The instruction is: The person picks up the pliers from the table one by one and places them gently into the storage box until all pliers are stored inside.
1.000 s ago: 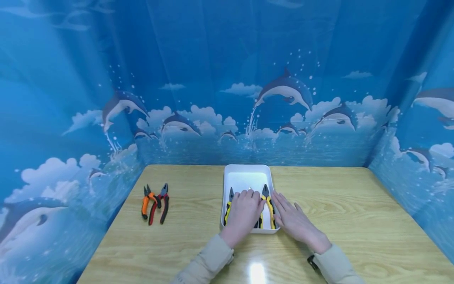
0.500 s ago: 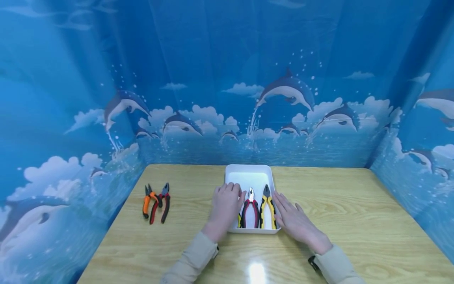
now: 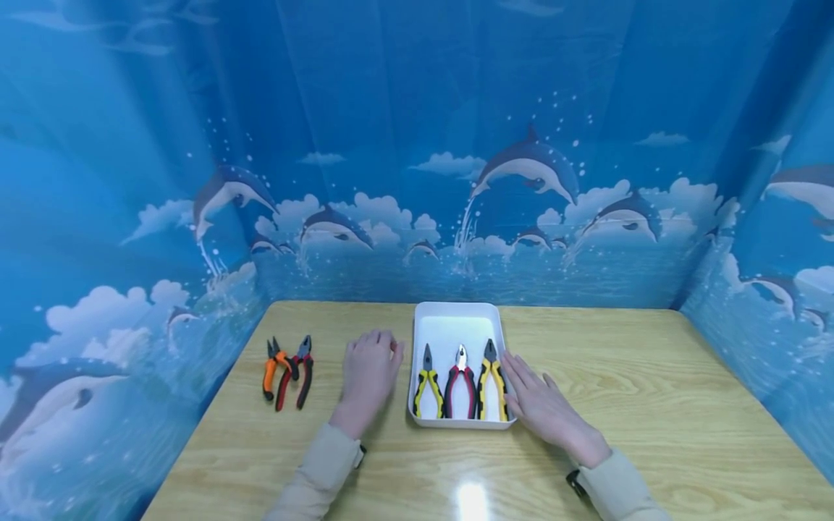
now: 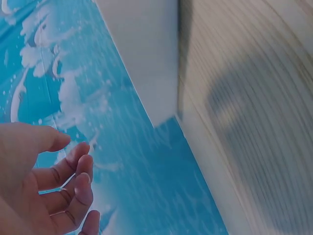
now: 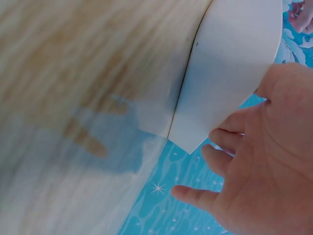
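A white tray [image 3: 456, 318] holds three pliers in a row, jaws pointing away from me. The long-nose pliers [image 3: 420, 391] on the left have yellow-green and black handles. Red and black handles mark the middle pliers [image 3: 461, 362], and the pliers [image 3: 490, 351] at the right have yellow and black handles. My left hand [image 3: 370, 369] hovers over the table left of the tray; its fingers bend loosely with nothing between them in the left wrist view. My right hand [image 3: 544, 409] lies along the tray's right side, its fingers extended at the wall [image 5: 234, 63].
Orange-handled pliers [image 3: 268, 376] and red and black pliers [image 3: 304, 369] lie side by side on the wooden table [image 3: 619, 376] at the left. A blue dolphin-print curtain [image 3: 391, 145] rises behind the table and along both sides.
My left hand has moved left from over the tray to above the table, uncovering the left and middle pliers. My right hand has stayed at the tray's right side.
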A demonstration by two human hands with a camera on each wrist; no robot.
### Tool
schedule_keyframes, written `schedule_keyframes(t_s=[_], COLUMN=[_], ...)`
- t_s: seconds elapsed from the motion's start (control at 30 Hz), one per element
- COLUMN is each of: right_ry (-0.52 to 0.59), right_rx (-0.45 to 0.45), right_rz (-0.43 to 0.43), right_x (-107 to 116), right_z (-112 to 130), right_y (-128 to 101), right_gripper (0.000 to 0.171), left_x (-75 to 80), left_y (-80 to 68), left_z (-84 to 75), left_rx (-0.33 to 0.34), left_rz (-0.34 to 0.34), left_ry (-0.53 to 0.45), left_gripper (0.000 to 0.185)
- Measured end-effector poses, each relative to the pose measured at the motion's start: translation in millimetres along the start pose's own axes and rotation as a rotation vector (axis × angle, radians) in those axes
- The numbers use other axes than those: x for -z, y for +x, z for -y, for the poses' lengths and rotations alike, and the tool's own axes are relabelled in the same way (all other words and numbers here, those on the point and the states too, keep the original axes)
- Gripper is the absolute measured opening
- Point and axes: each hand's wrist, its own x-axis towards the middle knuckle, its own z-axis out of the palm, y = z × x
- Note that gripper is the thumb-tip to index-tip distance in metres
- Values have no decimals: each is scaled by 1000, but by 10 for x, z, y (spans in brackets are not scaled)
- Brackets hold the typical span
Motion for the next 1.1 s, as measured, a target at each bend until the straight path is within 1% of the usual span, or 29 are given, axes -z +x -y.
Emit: schedule_keyframes(t_s=[0.1,0.2,0.27,0.37,0.47,0.57,0.63,0.77,0.83,0.97,1.1], right_ry=[-1,-6,-4,-4,-2,1,4,-8,-13,-8,0], right_rx=[3,-17,-22,-14,-4,-14,-27,-40,-40,-38,-44], right_rz=[-3,14,18,16,7,12,14,34,37,34,44], right_x=[-6,8,18,9,2,7,23,29,30,26,24], right_z=[-7,7,16,11,4,9,21,21,20,16,15], right_y=[-1,-2,1,3,0,-4,-6,-6,-6,-7,-6], right_gripper=[62,63,63,63,63,63,63,63,63,63,64], left_x=[39,76,91,108,113,128,154,223,254,278,284], left_y=[-20,-43,-58,-92,-140,-199,-234,-290,-308,-328,-331], left_z=[128,254,344,481,621,751,828,953,1001,1056,1077], left_rx=[5,0,12,47,78,96,118,198,228,236,237], left_rz=[-30,-58,-68,-65,-62,-48,-13,125,187,246,311], left_ry=[6,8,10,11,44,102,136,173,176,186,199], left_gripper=[20,20,19,19,20,24,27,33,35,33,30])
